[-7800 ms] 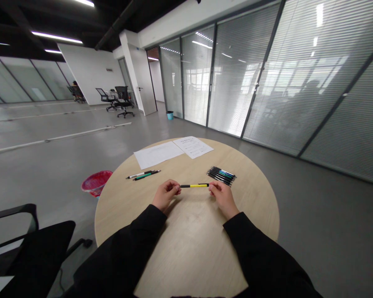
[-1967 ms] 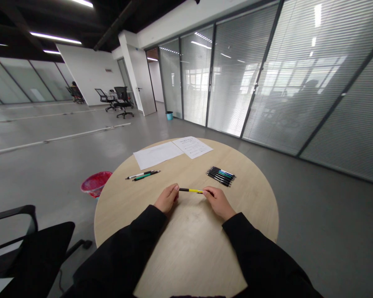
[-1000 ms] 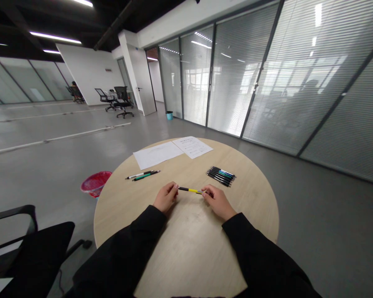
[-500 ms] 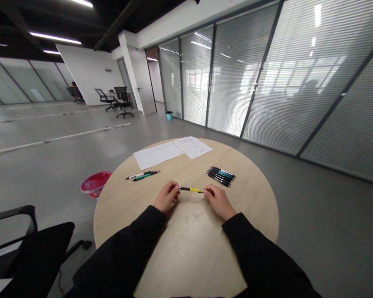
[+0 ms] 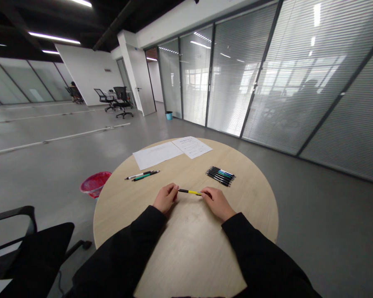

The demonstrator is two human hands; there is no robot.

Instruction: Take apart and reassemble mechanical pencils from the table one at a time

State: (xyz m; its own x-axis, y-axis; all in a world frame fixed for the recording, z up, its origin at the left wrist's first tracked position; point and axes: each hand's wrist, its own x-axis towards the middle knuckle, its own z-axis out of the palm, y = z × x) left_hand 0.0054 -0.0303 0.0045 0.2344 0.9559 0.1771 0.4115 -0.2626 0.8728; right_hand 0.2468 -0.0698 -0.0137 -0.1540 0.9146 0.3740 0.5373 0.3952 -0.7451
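Note:
A yellow and black pen (image 5: 191,191) lies level between my two hands, just above the table. My left hand (image 5: 167,198) pinches its black end. At the yellow end, the fingers of my right hand (image 5: 216,201) are closed on it. Beyond my left hand, a white and black pen (image 5: 139,175) lies beside a green and black pen (image 5: 146,176). Past my right hand is a row of several pens (image 5: 221,176), mostly black, some with blue or green barrels. The pen's two tips are hidden by my fingers.
Two printed paper sheets (image 5: 158,155) lie at the far side of the round wooden table (image 5: 186,248). A red basin-like bin (image 5: 95,183) stands on the floor at the left, near a black chair (image 5: 46,252). Glass partitions with blinds run along the right.
Both hands have dipped slightly at the pen, the right one also shifting a little left. The pen now tilts down a bit toward its yellow end.

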